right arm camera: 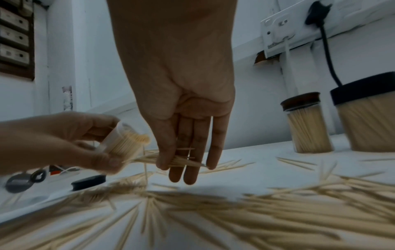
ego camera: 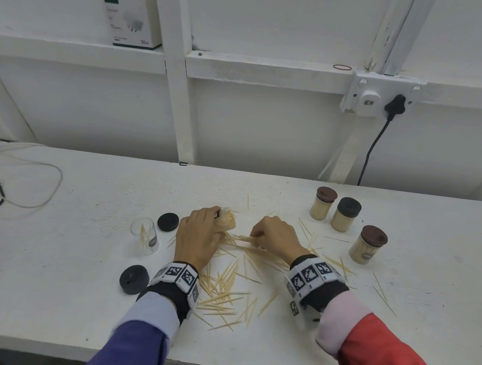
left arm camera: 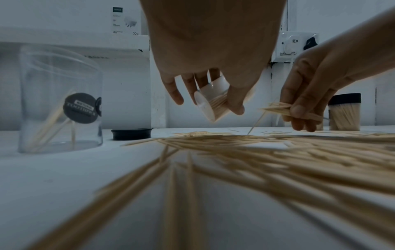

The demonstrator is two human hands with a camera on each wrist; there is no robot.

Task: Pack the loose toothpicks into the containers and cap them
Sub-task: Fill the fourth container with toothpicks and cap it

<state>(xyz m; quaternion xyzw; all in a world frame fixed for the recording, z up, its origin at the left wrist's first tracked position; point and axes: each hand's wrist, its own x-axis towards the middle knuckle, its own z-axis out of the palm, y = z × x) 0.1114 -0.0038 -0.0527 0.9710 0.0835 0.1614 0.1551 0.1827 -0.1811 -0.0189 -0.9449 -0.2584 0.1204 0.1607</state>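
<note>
The left hand (ego camera: 197, 237) held a small clear container (ego camera: 227, 218) that was tipped on its side. Its fingers and thumb were curled round it. The container was packed with toothpicks, and its open mouth pointed toward the right hand (ego camera: 276, 235). It had no cap on.

The right hand pinched a little bunch of toothpicks (left arm camera: 284, 109) between the thumb and the first fingers. The bunch lay flat, just beside the mouth of the tipped container. The other fingers (right arm camera: 188, 169) hung down straight, close to the table (ego camera: 65, 253).

Many loose toothpicks (ego camera: 223, 289) lay scattered on the white table, under and between the two hands and nearer the person (some pointed every which way).

To the left of the left hand stood another clear container (ego camera: 144, 236). It was upright and open, with only a few toothpicks leaning inside. A black cap (ego camera: 168, 222) lay just beside it, and a second black cap (ego camera: 134, 279) lay near the left wrist.

On the right side, well apart from the hands, stood three full containers with their caps on. One had a brown cap (ego camera: 323, 203), one had a black cap (ego camera: 345, 214), and one more with a brown cap (ego camera: 368, 244) stood nearer.

A white box (ego camera: 131, 20) sat on the ledge at the back.
</note>
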